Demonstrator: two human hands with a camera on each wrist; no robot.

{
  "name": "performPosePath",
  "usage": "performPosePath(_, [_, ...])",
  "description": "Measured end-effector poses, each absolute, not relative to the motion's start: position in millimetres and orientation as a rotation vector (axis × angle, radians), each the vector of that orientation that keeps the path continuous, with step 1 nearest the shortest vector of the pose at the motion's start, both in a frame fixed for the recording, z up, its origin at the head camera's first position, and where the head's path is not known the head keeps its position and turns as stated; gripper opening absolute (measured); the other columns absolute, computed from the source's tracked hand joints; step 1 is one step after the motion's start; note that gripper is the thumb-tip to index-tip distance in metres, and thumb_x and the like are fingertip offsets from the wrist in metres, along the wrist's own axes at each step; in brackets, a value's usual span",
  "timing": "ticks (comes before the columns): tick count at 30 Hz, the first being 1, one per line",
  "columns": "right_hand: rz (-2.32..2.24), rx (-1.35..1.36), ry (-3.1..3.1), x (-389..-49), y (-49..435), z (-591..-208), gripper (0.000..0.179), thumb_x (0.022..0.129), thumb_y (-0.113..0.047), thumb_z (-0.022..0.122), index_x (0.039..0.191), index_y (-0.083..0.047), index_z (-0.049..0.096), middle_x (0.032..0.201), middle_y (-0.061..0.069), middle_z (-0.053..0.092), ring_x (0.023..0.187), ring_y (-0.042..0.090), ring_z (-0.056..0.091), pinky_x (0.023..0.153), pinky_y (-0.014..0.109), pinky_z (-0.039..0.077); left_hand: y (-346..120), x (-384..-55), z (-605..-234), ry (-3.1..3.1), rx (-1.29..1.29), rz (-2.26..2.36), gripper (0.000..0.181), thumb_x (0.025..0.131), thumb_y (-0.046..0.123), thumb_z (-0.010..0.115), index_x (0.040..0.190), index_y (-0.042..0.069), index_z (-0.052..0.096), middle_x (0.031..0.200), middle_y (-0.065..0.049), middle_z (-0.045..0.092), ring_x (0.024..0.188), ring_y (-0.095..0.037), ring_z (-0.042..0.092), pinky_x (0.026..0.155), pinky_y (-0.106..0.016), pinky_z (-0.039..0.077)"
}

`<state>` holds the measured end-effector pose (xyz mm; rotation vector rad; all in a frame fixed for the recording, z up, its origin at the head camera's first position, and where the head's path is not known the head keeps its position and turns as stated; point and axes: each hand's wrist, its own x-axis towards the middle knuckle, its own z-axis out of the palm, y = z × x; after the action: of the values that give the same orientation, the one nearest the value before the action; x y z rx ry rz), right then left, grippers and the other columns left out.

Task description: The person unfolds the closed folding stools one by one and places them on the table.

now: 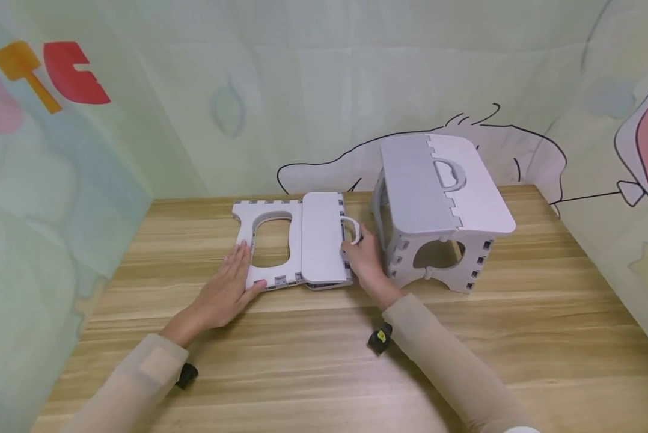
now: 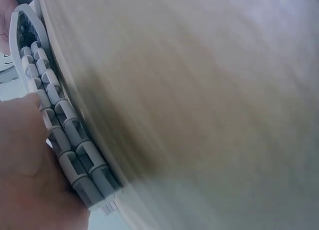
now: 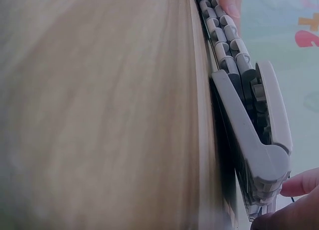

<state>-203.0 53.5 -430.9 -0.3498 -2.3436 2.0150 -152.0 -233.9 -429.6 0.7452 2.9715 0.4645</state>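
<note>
Stool (image 1: 323,237) edges touch left hand (image 1: 222,293) and right hand (image 1: 368,257), tabletop (image 1: 291,367) in front.

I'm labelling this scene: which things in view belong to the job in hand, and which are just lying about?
Job in hand:
flat stool
left hand, on its end
right hand, at its handle

Apparently just there:
standing stool, held by neither hand
table, under both stools
backdrop

1. The left hand (image 1: 221,294) has its back upward, fingers (image 1: 238,257) extended, thumb (image 1: 256,290) spread apart.
2. The right hand (image 1: 368,261) makes a pinching grip.
3. The left arm (image 1: 126,385) and right arm (image 1: 454,367) reach forward.
</note>
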Motion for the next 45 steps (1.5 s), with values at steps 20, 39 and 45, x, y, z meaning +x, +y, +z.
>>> performPosePath(20, [2.089, -0.365, -2.288, -200.8, 50.9, -430.0, 0.073, 0.087, 0.006, 0.055, 0.154, 0.007, 0.026, 0.158, 0.023, 0.029, 0.145, 0.029, 0.029, 0.116, 0.036, 0.031, -241.4, -148.2, -431.3, 2.978, 0.898, 0.494, 0.072, 0.108, 0.032, 0.044, 0.15, -0.019, 0.015, 0.159, -0.035, 0.01, 0.147, -0.047, 0.009, 0.122, -0.049, 0.008])
performPosePath(39, [2.157, -0.272, -2.103, -195.2, 44.9, -403.5, 0.071, 0.086, 0.013, 0.051, 0.152, 0.007, 0.026, 0.156, 0.024, 0.032, 0.143, 0.027, 0.034, 0.111, 0.028, 0.037, -246.0, -152.7, -426.5, 2.933, 0.866, 0.439, 0.075, 0.108, 0.034, 0.044, 0.152, -0.015, 0.01, 0.161, -0.029, 0.001, 0.149, -0.041, 0.003, 0.122, -0.048, 0.009])
performPosePath(45, [2.155, -0.236, -2.072, -193.0, 42.8, -395.1, 0.071, 0.086, 0.013, 0.05, 0.153, 0.006, 0.027, 0.155, 0.024, 0.033, 0.142, 0.027, 0.036, 0.109, 0.025, 0.038, -247.2, -152.3, -425.7, 2.928, 0.847, 0.489, 0.074, 0.108, 0.034, 0.043, 0.153, -0.014, 0.009, 0.162, -0.027, 0.0, 0.15, -0.04, 0.002, 0.122, -0.045, 0.007])
